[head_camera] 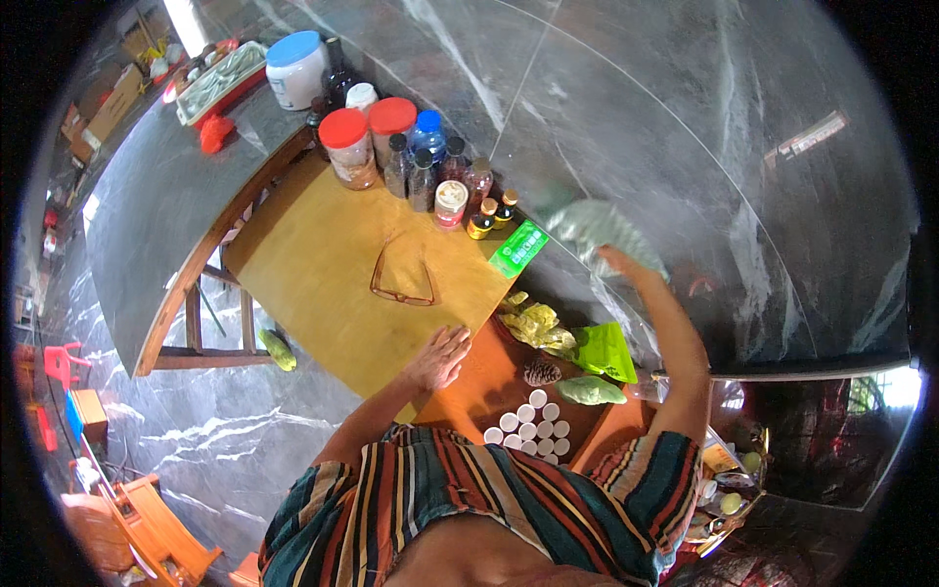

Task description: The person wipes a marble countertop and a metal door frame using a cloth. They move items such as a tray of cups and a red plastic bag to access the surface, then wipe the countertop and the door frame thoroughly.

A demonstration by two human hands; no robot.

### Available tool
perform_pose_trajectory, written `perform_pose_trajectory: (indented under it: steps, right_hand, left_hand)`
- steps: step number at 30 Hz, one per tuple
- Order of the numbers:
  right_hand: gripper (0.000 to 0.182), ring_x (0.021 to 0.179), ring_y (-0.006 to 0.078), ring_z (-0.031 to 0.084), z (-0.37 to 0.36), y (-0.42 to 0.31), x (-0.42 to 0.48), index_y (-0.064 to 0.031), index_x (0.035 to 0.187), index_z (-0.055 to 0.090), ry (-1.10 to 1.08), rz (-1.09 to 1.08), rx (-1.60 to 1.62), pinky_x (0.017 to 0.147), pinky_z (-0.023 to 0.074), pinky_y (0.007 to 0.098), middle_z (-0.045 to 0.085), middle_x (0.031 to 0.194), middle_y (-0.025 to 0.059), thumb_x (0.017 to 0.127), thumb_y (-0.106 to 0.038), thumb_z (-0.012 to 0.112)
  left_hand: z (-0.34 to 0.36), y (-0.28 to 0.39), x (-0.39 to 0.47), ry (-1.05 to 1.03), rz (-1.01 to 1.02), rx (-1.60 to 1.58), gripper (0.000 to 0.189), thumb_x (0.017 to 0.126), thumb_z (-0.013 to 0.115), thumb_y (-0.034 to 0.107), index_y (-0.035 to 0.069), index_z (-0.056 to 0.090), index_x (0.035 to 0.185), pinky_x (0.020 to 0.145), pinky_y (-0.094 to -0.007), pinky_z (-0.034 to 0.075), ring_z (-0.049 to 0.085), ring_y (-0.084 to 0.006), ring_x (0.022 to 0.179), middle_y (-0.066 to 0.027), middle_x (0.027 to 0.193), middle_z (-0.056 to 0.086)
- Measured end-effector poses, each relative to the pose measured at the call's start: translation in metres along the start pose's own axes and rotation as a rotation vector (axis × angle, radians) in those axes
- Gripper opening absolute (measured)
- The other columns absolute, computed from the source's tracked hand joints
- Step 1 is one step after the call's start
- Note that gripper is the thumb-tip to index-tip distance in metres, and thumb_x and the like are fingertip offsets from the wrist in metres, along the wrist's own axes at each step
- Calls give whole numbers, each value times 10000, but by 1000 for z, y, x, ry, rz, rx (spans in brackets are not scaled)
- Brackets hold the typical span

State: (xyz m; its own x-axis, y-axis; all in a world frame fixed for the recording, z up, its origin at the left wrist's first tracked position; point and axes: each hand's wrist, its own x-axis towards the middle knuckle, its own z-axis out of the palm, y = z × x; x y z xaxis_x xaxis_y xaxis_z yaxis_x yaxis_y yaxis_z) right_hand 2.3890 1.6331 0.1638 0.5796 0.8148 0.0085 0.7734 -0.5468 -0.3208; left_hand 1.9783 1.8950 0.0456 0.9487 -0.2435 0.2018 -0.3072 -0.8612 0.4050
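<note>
My left hand (442,358) lies flat near the front edge of the yellow tabletop (315,293), holding nothing, its fingers slightly spread. Ahead of it on the tabletop is a pair of brown-framed glasses (402,296) with the temples pointing away from me. My right hand (622,262) reaches out to the right and grips a pale grey-green cloth (603,229). Motion blurs the cloth, and it shows against the dark grey marbled wall (682,183); whether it touches the wall I cannot tell. A green printed packet (519,249) sits at the tabletop's right corner.
Red-lidded jars (348,150) and dark-capped bottles (422,180) crowd the far edge. Below, an orange-brown surface (469,403) bears white round caps (526,413), a pine cone (541,372), a bright green bag (605,352) and crumpled yellow wrapping (539,325). A wooden frame (198,286) stands left.
</note>
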Motion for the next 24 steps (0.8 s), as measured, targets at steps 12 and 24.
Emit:
perform_pose_trajectory:
  steps: [12, 24]
  right_hand:
    - [563, 1323, 306, 355, -222, -200, 110, -54, 1404, 393, 847, 4, -1127, 1061, 324, 426, 421, 1415, 155, 959, -398, 412]
    - [522, 1275, 298, 413, -15, -122, 200, -57, 1379, 409, 165, -143, -699, 1096, 279, 411, 420, 1415, 109, 898, -232, 512]
  left_hand:
    - [5, -7, -4, -2, 31, 31, 557, 782, 620, 247, -5, 479, 1258, 1112, -496, 233, 306, -318, 1346, -195, 1414, 347]
    - [-1, -7, -2, -71, 25, 48, 581, 788, 621, 268, 4, 454, 1279, 1131, -494, 194, 286, -307, 1360, -183, 1415, 356]
